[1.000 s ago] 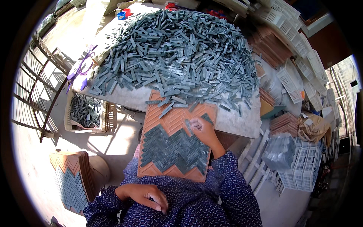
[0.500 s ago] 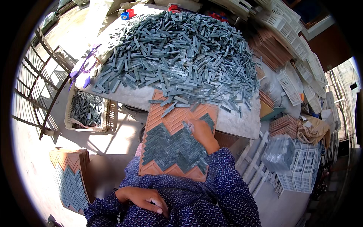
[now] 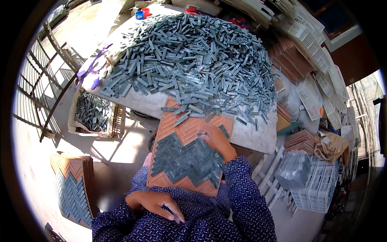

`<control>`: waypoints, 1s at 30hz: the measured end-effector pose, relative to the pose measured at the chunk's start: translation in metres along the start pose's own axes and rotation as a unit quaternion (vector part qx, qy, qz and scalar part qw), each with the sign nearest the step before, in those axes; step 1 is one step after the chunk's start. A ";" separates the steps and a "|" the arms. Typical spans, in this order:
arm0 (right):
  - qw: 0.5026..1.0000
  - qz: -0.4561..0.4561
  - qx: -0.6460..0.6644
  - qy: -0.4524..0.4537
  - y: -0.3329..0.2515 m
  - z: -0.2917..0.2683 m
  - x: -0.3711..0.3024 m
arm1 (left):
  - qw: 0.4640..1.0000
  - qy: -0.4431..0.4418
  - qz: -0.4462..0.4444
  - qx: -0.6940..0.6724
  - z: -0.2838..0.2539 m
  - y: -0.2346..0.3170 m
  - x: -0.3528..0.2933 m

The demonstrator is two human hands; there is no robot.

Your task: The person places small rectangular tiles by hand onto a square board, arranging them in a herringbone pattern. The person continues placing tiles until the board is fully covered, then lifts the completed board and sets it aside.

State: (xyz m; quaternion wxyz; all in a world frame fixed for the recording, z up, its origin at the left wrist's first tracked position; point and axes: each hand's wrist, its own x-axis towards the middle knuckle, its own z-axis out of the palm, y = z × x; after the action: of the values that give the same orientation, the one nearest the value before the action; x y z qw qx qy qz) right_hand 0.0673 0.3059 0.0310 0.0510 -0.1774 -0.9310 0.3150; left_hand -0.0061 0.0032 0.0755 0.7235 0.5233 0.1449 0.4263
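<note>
Head view: right hand [image 3: 217,139] fingertips pressing grey tile strips [image 3: 183,161] into orange herringbone tray [image 3: 177,129]; left hand [image 3: 155,203] spread, idle on lap. Filling under way; next likely needs another strip from bench [image 3: 258,139] pile [image 3: 193,60].

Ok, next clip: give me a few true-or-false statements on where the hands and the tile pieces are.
1. The right hand rests on the orange herringbone mould tray. True.
2. The left hand is picking from the pile of grey tile strips. False: it lies on the person's lap.
3. The tray is completely filled with strips. False: its upper part is bare.
4. A crate of grey strips sits to the person's left, below the table. True.
</note>
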 end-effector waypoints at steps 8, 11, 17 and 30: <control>0.973 0.177 -0.069 0.131 -0.002 -0.005 0.038 | 0.995 0.032 -0.052 0.076 -0.008 -0.005 0.022; 0.966 0.191 -0.087 0.153 0.001 0.000 0.043 | 0.995 0.020 -0.055 0.086 -0.008 -0.006 0.027; 0.972 0.182 0.002 0.147 0.005 0.000 0.009 | 0.994 0.079 -0.055 0.053 -0.003 -0.013 0.017; 0.995 -0.002 -0.028 0.098 -0.009 0.010 -0.006 | 0.992 0.059 -0.072 0.090 -0.008 -0.014 0.029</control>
State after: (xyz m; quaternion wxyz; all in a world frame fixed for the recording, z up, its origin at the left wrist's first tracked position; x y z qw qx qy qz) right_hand 0.0680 0.2910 0.0285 0.1375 -0.2072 -0.9302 0.2702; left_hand 0.0121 0.0289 0.0667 0.6924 0.5482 0.2623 0.3889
